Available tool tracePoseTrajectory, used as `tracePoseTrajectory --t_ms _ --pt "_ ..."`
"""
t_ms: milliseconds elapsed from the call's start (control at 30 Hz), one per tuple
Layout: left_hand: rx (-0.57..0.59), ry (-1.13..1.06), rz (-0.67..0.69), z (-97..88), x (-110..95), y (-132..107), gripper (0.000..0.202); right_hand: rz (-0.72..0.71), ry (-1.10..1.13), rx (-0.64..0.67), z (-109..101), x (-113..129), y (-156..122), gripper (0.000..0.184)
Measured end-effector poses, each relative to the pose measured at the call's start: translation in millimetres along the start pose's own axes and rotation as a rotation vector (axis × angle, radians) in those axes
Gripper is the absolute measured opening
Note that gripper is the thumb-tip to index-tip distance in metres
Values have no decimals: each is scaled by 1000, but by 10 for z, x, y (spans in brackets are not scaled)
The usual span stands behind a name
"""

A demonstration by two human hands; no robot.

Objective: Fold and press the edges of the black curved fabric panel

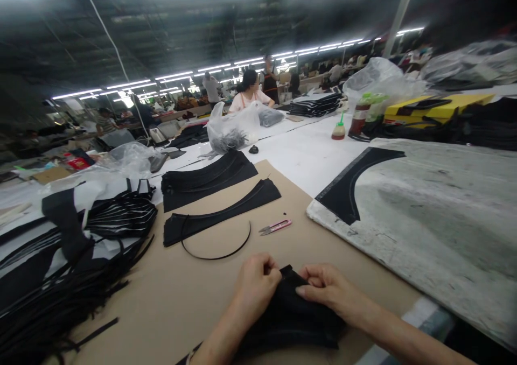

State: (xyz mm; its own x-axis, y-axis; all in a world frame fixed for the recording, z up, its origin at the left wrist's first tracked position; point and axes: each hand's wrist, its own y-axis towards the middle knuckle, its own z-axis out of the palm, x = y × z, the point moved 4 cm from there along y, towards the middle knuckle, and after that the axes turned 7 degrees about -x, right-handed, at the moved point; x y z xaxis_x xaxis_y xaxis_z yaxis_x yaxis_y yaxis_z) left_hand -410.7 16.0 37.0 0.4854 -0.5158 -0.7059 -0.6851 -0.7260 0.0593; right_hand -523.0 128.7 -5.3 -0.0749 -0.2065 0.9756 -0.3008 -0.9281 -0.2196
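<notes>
A black fabric piece lies bunched on the brown board at the bottom middle. My left hand pinches its upper edge from the left, fingers curled. From the right, my right hand grips the same edge between thumb and fingers. Part of the piece is hidden under my hands. Just beyond them lie pink-handled thread snips. A thin black strip curves beside a curved black fabric piece, and behind that lies a stack of similar pieces.
Many black strips pile up at the left. A stained pale board on the right carries one curved black panel. Farther back are a plastic bag, a small green-tipped glue bottle, a yellow box and a seated person.
</notes>
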Motion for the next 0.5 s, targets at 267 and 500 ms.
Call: tracePoseTrajectory --t_ms 267,500 --pt "-162 27 195 -219 -76 -454 21 96 79 -28 51 -98 -206 51" --pt "-509 594 701 413 175 -1388 33 203 -248 66 -34 -314 -462 43"
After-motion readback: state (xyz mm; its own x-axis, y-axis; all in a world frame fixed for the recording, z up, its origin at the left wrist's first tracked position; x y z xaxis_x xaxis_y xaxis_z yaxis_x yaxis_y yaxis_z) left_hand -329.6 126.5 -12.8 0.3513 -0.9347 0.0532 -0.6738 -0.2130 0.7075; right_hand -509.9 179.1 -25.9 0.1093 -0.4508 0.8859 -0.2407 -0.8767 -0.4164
